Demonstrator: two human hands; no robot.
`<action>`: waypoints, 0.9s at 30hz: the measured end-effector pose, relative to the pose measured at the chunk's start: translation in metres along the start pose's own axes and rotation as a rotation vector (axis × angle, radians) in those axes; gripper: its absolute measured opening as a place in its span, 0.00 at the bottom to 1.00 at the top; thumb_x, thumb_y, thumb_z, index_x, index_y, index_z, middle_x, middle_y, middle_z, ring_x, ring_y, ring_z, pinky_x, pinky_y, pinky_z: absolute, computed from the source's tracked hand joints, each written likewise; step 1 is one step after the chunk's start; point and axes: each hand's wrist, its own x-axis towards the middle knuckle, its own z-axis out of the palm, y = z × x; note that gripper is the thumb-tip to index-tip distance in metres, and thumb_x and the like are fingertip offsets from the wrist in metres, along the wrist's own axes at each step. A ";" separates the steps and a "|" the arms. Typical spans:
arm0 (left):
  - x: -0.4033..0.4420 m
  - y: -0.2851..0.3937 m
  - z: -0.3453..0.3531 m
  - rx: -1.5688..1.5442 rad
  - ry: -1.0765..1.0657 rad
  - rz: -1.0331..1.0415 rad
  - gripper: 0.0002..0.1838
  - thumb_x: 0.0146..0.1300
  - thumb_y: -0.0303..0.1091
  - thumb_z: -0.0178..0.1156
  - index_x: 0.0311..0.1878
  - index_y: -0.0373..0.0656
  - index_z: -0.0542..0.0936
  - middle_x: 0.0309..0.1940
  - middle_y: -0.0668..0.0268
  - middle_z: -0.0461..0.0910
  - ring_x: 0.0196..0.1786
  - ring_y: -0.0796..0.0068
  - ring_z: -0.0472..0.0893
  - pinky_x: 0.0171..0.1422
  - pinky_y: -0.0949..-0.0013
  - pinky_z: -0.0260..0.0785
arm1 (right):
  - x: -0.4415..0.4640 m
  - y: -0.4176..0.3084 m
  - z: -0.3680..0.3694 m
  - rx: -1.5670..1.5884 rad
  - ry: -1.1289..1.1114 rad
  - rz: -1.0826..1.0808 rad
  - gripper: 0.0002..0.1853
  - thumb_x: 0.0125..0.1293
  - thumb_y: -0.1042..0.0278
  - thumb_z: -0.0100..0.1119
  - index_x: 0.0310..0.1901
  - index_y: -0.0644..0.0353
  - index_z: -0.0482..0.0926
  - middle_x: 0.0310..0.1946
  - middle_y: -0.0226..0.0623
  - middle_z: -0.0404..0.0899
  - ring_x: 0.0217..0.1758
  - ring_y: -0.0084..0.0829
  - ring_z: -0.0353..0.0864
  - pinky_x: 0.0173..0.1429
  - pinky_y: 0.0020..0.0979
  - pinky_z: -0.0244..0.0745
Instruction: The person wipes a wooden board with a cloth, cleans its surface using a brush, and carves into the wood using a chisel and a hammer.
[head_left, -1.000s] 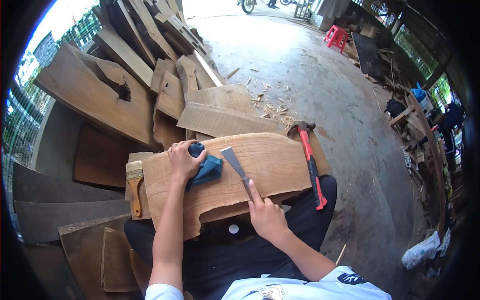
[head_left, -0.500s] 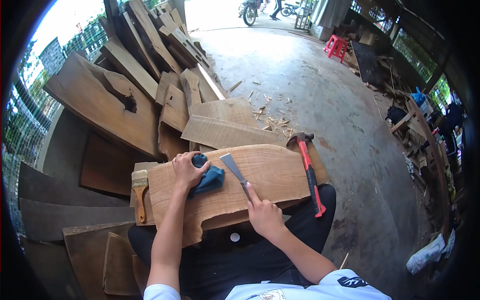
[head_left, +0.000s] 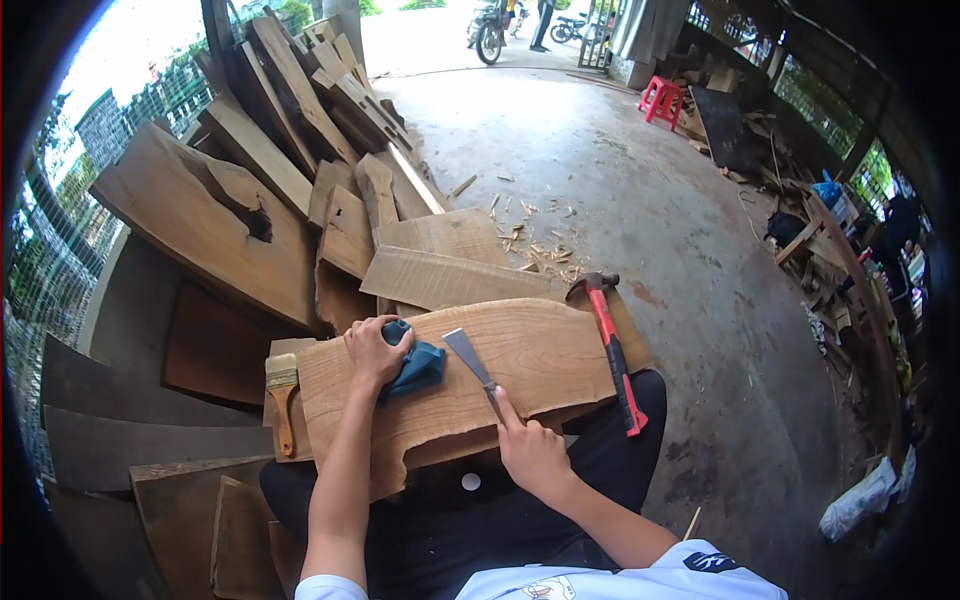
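Across a wooden board [head_left: 530, 350], the left hand [head_left: 376, 350] clutches a blue cloth [head_left: 420, 371], the right hand [head_left: 534, 453] grips a chisel [head_left: 466, 354]; work appears unfinished.

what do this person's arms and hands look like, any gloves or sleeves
The left hand and right hand are bare, with no gloves or watch visible. The left sleeve and right sleeve are white and short, leaving both forearms uncovered. The right one bears a dark patch with pale markings.
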 end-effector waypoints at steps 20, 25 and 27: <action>0.001 -0.005 0.006 0.020 0.027 -0.006 0.20 0.54 0.52 0.71 0.45 0.49 0.90 0.43 0.60 0.88 0.52 0.56 0.81 0.64 0.56 0.66 | -0.004 -0.017 -0.023 -0.006 -0.075 0.013 0.35 0.75 0.57 0.52 0.80 0.51 0.56 0.25 0.56 0.83 0.33 0.57 0.87 0.40 0.54 0.84; 0.001 -0.003 0.002 0.010 -0.007 -0.007 0.20 0.56 0.51 0.71 0.46 0.48 0.90 0.44 0.59 0.88 0.53 0.55 0.81 0.65 0.56 0.65 | 0.001 -0.025 -0.010 -0.050 -0.030 -0.021 0.34 0.76 0.60 0.51 0.79 0.57 0.57 0.23 0.53 0.82 0.31 0.52 0.88 0.34 0.50 0.85; 0.001 -0.002 0.002 0.005 -0.016 -0.036 0.20 0.56 0.51 0.70 0.46 0.48 0.90 0.45 0.58 0.88 0.54 0.55 0.81 0.66 0.56 0.64 | -0.006 -0.018 -0.007 -0.058 -0.021 -0.008 0.34 0.76 0.60 0.52 0.79 0.57 0.57 0.24 0.54 0.82 0.30 0.51 0.88 0.33 0.48 0.85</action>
